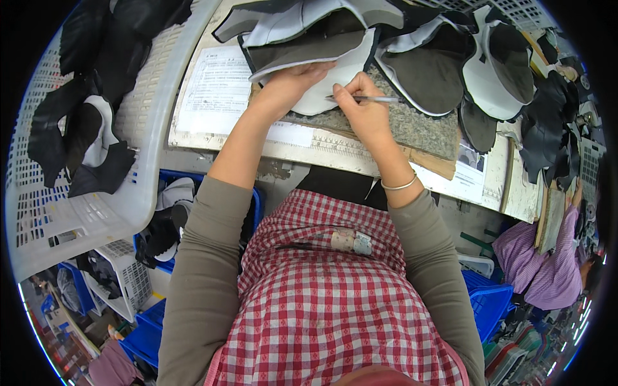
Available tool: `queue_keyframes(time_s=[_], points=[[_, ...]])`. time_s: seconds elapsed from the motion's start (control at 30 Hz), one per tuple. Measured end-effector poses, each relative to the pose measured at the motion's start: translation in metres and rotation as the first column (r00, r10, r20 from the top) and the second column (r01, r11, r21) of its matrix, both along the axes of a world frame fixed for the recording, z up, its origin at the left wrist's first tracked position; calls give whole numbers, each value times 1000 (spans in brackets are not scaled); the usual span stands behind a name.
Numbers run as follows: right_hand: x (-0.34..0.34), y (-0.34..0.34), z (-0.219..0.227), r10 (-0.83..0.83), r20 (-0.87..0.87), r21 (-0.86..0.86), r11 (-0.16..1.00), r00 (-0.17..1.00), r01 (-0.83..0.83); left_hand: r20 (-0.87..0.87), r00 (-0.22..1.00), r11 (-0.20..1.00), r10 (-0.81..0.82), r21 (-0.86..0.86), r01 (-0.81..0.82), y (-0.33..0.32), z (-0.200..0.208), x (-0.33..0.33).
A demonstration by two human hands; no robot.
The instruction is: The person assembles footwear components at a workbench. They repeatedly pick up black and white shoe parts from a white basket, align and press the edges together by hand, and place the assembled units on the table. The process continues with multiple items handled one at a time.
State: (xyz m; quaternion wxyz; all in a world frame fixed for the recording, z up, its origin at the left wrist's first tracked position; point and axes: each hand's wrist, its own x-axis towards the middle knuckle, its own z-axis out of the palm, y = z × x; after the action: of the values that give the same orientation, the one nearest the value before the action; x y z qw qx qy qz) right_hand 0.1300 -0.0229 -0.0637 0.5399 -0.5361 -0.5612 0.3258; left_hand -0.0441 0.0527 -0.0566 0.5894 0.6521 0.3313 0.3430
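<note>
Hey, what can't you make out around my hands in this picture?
In the head view:
White-lined piece: far end cut off by the top edge.
Right hand: some fingers hidden behind the hand itself.
Pen-like tool: any mark at its tip is too small to tell.
Printed sheet: fine print too small to read.

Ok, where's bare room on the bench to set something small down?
Grey slab: a patch right of the right hand, below the dark-and-white pieces. White bench: a sliver at the right front corner, past the dark strip. Crowded: far side, packed with those pieces; left, mostly covered by a printed sheet.
</note>
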Motion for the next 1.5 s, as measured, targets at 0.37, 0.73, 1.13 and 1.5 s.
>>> queue_keyframes(time_s=[0.37,0.73,1.13,1.5], points=[[-3,1,-1,1,165,-55,998,986,8,-190,982,997,-22,74,36,6,-9,-1],[10,-1,2,39,-18,56,998,999,-38,261,962,993,-84,-53,101,-3,-7,-6],[19,71,15,-73,-50,-241,969,996,59,642,623,802,447,-596,40,-28,-7,-10],[65,64,146,-347,245,704,705,905,80,85,802,806,592,-91,-585,-127,2,-145]])
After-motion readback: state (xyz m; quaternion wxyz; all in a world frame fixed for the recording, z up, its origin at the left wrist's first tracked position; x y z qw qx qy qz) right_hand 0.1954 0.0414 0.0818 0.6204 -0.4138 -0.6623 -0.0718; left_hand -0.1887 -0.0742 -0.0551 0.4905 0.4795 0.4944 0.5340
